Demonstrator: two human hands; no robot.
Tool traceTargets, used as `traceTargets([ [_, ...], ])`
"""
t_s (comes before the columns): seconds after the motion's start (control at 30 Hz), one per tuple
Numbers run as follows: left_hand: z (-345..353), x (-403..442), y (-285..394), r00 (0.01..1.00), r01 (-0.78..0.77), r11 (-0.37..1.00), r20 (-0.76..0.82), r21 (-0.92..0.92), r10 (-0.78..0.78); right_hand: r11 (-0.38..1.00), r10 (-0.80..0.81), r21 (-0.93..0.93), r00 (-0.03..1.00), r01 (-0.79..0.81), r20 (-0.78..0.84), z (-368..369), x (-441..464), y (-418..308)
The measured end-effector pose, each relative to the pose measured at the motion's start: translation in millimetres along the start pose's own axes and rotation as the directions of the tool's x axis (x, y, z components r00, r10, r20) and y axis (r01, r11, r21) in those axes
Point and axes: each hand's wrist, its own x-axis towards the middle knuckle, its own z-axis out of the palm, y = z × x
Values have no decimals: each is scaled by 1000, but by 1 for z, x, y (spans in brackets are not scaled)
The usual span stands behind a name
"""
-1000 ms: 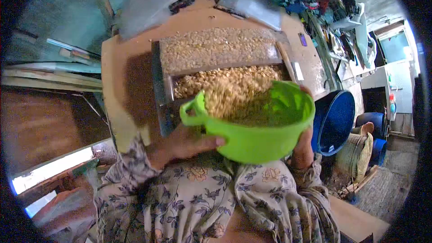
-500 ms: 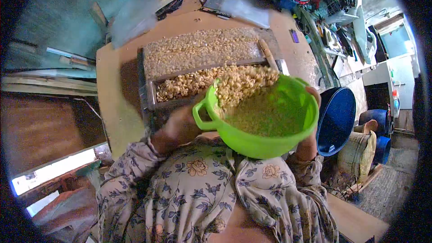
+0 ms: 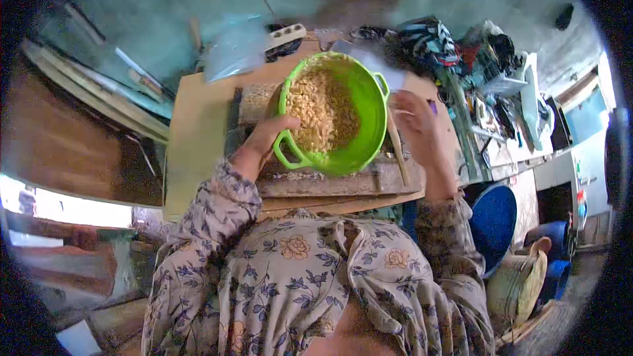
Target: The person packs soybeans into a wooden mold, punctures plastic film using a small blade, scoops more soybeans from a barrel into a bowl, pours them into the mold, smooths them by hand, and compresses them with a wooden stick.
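Observation:
A bright green plastic basin (image 3: 377, 122) with loop handles is tipped toward me over the table. Pale yellow beans (image 3: 316, 109) are heaped mostly along its left side. My left hand (image 3: 273, 135) grips the left rim near the lower handle, thumb over the edge. Off the basin, to its right, is my right hand (image 3: 417, 118); its fingers are slightly blurred and look apart, with nothing visible in them. Beneath the basin lies a wooden frame (image 3: 310, 186), largely covered by it. A wooden stick (image 3: 397, 151) rests at the frame's right end, beside my right hand.
Behind the basin are a clear plastic bag (image 3: 237, 49) and a power strip (image 3: 287, 36). Piled cloth (image 3: 422, 43) sits at the back right. A large blue barrel (image 3: 494, 221) stands right of the table (image 3: 198, 138). Boards (image 3: 99, 92) lean at the left.
The basin has moved away from me and left, now covering much of the frame. My right hand has let go of its right side. The view has tilted up.

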Motion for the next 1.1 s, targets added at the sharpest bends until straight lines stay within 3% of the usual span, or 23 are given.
traceTargets([
  [0.07,-11,-7,-9,993,101,993,-62,-60,-105,939,-136,-295,979,177,154,31,20,-10],
  [0.1,-17,-10,-13,983,148,984,-93,-95,-157,827,-211,-471,946,307,246,45,31,-17],
  [0.13,-15,-17,-15,995,-24,999,-94,26,26,829,-223,-457,941,321,256,55,41,-13],
  [0.2,-11,-29,-12,973,-198,967,-88,160,214,958,-192,-132,913,254,360,88,60,19],
  [0.23,-22,-20,-6,986,-84,995,-139,56,91,978,-183,-20,898,209,401,106,70,39],
  [0.27,-20,-25,-3,982,7,999,-188,-51,-17,828,-308,-309,841,467,446,118,73,65],
  [0.33,-4,-36,6,945,-107,989,-320,-99,70,839,1,-449,823,309,568,124,66,23],
  [0.37,-4,-34,6,920,-122,987,-386,-101,74,836,-17,-436,809,334,587,129,56,12],
  [0.4,0,-42,17,895,-72,995,-445,-70,33,893,-253,-131,721,430,645,135,48,5],
  [0.47,-1,-42,15,841,-134,990,-534,-44,90,991,-128,75,614,111,779,134,35,-47],
  [0.5,-1,-42,14,809,-162,986,-576,-27,117,989,-142,86,601,121,787,147,36,-48],
  [0.53,-4,-39,9,794,-284,959,-565,-20,223,879,61,261,638,-398,767,166,39,-42],
  [0.57,-7,-37,4,769,-399,917,-549,-13,327,489,261,393,561,-778,786,182,44,-30],
  [0.6,6,-50,11,750,-426,901,-526,80,401,490,253,394,559,-777,790,197,53,-14],
  [0.67,2,-52,12,801,-378,926,-497,12,334,898,-17,371,823,-237,568,224,79,25],
  [0.7,-4,-56,9,849,-322,945,-460,-63,259,897,-48,395,845,-198,532,227,80,22],
  [0.77,-19,-52,-1,835,-322,941,-500,-104,230,893,-110,436,884,-114,455,234,82,19],
  [0.8,-20,-56,4,856,-304,938,-481,-169,190,726,-23,589,844,-354,536,224,80,-3],
  [0.87,-24,-57,8,860,-302,937,-476,-179,186,184,71,673,692,-717,718,210,74,-32],
  [0.97,-44,-52,10,756,-396,914,-533,90,380,203,104,698,724,-687,682,220,109,-17],
  [1.0,-31,-53,22,768,-440,895,-547,-72,334,205,108,695,722,-689,684,219,114,-21],
  [1.03,-36,-49,22,767,-440,895,-549,-75,331,167,56,727,743,-666,667,218,119,-25],
  [1.1,-48,-42,29,694,-581,814,-522,3,497,124,3,755,761,-644,649,213,126,-32],
])
